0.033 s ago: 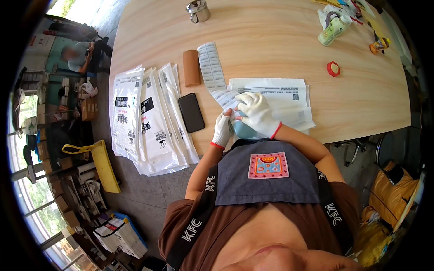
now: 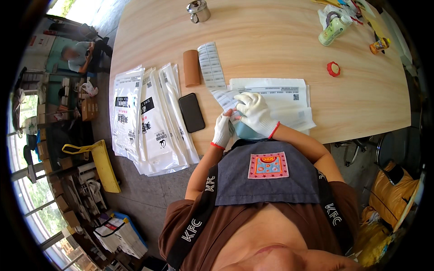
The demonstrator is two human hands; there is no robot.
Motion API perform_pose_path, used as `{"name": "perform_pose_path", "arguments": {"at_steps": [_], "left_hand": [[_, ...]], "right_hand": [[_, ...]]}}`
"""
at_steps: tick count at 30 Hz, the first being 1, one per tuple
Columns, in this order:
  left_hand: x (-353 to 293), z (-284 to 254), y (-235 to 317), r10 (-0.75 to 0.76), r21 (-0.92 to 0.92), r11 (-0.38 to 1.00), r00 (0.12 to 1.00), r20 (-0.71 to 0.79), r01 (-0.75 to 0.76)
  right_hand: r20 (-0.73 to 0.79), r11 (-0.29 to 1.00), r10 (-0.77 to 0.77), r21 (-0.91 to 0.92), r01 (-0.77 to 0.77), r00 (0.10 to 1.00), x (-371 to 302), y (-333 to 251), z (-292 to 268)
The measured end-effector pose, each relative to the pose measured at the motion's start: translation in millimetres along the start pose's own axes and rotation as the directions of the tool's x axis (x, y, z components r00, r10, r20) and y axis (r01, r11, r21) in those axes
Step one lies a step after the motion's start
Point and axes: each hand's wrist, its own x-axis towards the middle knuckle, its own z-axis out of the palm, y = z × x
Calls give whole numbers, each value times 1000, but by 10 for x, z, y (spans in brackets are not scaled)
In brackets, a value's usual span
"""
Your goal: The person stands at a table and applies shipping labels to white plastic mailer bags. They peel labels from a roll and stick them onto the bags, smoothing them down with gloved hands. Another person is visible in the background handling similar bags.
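A long strip of printed sticker labels (image 2: 211, 63) runs down the table to my two gloved hands. At its near end my left hand (image 2: 223, 128) is closed, thumb and fingertip pinching the strip. My right hand (image 2: 257, 114), in a white glove with a red cuff, lies over the strip's edge with fingers bent, its fingertips close to the left thumb. Beneath the right hand are white printed plastic bags (image 2: 280, 92), lying flat. Part of a pale blue-green thing (image 2: 246, 132) shows under my right wrist; its kind is hidden.
Left of my hands lie a black phone (image 2: 191, 112), a brown cylinder (image 2: 191, 68) and a fanned stack of white plastic mailing bags (image 2: 156, 131). Farther off stand a metal lidded cup (image 2: 198, 11), a red knob (image 2: 333, 69) and a green bottle (image 2: 334, 30). A person (image 2: 80, 56) sits beyond the table.
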Motion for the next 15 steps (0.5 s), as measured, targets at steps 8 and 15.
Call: {"name": "perform_pose_path", "arguments": {"at_steps": [8, 15], "left_hand": [[109, -369, -70, -100, -86, 991, 995, 9, 101], [-119, -25, -8, 8, -141, 989, 980, -201, -37]], "right_hand": [[-169, 990, -143, -20, 142, 975, 19, 70, 220], [15, 724, 216, 668, -170, 976, 9, 121, 15]]}}
